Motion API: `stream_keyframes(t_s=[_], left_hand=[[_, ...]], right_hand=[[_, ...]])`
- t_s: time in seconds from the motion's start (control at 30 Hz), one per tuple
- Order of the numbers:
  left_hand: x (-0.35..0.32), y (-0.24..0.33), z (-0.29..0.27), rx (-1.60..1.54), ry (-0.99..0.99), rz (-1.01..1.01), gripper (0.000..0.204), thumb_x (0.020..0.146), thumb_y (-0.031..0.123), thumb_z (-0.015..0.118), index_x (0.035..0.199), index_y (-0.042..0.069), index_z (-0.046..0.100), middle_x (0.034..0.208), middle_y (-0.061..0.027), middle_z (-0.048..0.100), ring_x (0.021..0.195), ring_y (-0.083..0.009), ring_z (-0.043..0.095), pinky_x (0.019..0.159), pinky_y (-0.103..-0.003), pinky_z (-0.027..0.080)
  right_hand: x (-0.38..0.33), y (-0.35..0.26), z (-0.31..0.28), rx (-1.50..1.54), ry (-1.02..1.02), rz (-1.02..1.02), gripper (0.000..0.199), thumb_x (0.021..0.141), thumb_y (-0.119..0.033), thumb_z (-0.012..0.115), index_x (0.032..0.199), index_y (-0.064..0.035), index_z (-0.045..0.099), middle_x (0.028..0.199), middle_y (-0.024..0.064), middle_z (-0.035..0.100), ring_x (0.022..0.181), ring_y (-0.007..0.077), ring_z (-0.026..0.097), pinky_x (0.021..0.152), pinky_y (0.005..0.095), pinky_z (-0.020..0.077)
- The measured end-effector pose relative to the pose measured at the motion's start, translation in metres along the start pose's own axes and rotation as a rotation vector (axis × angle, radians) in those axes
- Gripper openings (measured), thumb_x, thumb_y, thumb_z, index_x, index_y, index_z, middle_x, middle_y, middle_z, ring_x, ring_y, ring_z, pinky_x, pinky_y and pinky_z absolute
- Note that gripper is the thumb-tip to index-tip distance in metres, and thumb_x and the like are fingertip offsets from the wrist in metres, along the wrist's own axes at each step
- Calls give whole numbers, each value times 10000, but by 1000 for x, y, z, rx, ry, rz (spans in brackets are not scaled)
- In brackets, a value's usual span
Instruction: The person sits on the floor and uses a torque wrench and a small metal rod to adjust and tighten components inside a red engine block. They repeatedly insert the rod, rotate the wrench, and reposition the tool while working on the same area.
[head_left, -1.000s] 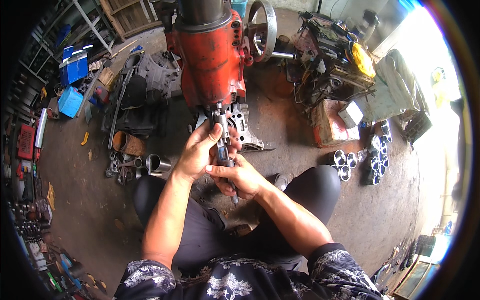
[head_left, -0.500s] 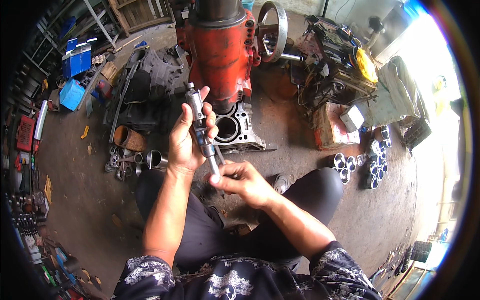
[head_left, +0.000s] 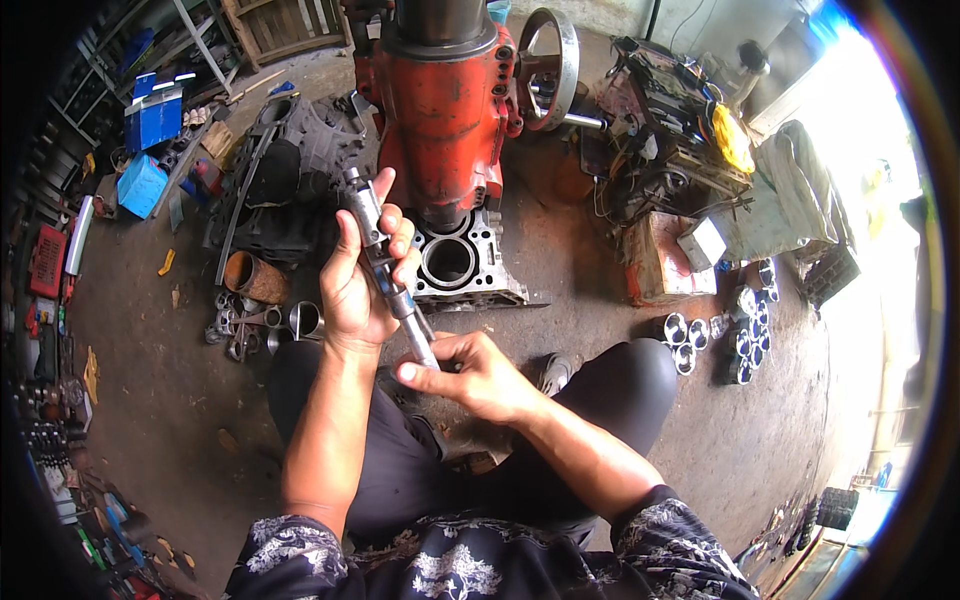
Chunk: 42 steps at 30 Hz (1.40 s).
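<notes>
A slim, jointed steel tool (head_left: pixel 367 215) slants across in front of me, its knobbed end up and away, its narrower shaft down toward my knees. My left hand (head_left: pixel 362 285) is closed around its middle, thumb on the left side and fingertips over the right. Thumb and fingers of my right hand (head_left: pixel 480 378) pinch the shaft's lower end; the fingers partly hide a thin dark piece beside it. Beyond my hands a grey engine block (head_left: pixel 488 255) rests under a red machine head (head_left: pixel 437 125), one round bore facing up.
A metal handwheel (head_left: pixel 572 70) juts from the machine's right side. Pistons (head_left: pixel 685 345) stand on the floor at right, near a worn box (head_left: pixel 655 270). At left lie a dark metal casing (head_left: pixel 315 145), a rusty sleeve (head_left: pixel 255 278) and connecting rods (head_left: pixel 240 325). Tools line the far left.
Both hands have moved slightly left with the steel tool, showing more of the block's bore. Their hold on it looks much the same.
</notes>
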<state>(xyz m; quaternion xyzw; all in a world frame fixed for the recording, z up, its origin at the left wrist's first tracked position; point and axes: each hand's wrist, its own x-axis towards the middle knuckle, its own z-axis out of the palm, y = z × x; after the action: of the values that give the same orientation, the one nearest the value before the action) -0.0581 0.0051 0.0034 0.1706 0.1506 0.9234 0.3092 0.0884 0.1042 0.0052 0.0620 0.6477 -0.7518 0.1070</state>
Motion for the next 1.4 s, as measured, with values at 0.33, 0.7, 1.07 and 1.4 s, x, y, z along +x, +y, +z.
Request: stream_keyframes(t_s=[0.33,0.7,1.07,1.4], left_hand=[[4,12,-1,34,-4,90,730,983,466,528,1487,-9,300,954,-26,498,788,-126,479,582,-245,471],[5,8,2,-10,-11,78,728,983,465,527,1502,10,293,950,-23,497,786,-123,479,603,-249,464],[3,-4,5,-47,-44,19,724,993,459,516,1498,-4,282,949,-33,490,781,-124,473,594,-245,479],[4,0,4,1,-31,66,734,983,466,529,1497,1,290,956,-31,501,783,-127,479,595,-249,480]], right_hand=[[-2,-7,-21,42,104,40,333,893,-332,748,912,1,751,731,21,603,736,87,533,663,289,438],[-1,-11,-17,65,109,110,225,843,-197,806,922,-4,723,695,-42,590,615,26,467,542,216,355],[8,2,1,-10,12,-120,292,835,-281,811,839,-3,723,774,26,597,738,100,534,680,292,448],[3,-8,-10,-83,51,35,291,863,-281,784,917,3,753,783,29,629,717,68,525,634,247,424]])
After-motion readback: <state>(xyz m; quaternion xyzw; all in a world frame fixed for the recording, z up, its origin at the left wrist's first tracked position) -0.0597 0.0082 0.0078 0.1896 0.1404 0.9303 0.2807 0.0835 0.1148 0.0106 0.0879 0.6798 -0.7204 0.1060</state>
